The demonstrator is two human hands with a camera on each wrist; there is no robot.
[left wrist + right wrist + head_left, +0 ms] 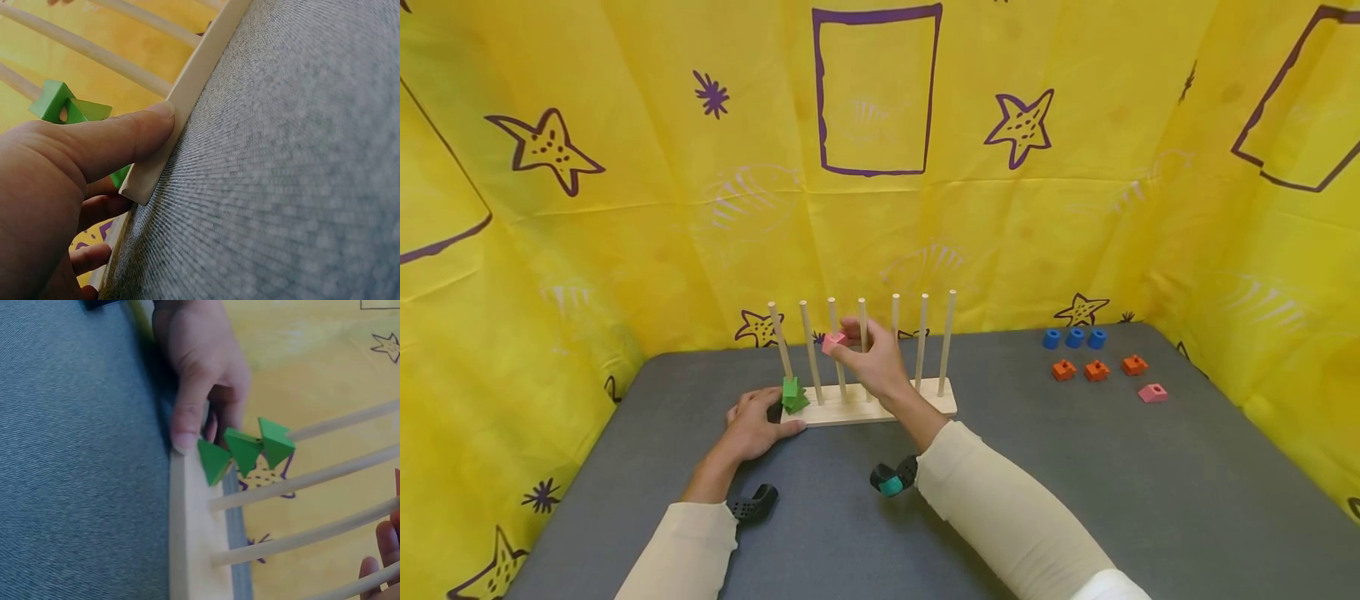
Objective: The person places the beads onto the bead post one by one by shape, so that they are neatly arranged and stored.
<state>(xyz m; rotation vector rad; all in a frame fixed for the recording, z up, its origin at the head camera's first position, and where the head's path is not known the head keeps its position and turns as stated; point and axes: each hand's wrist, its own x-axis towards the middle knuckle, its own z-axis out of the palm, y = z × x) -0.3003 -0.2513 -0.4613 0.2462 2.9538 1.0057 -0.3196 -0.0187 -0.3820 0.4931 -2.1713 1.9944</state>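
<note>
A pale wooden peg stand (880, 409) with several upright pegs sits on the table. My left hand (756, 423) grips its left end, the thumb (134, 137) pressed on the front edge and the fingers reaching round behind. Green triangular blocks (244, 450) are stacked at differing angles on the leftmost peg, beside that hand. With thumb and fingers my right hand (876, 362) pinches a pink block (833, 342) high on the third peg from the left; the peg shows above and below it. In the right wrist view only some fingertips (387, 544) appear, at the right edge.
On the right of the grey table (1015, 467) lie several loose blocks: a row of blue cylinders (1075, 337), orange blocks (1097, 371) and another pink block (1153, 392). A yellow patterned cloth (880, 225) hangs behind and at both sides.
</note>
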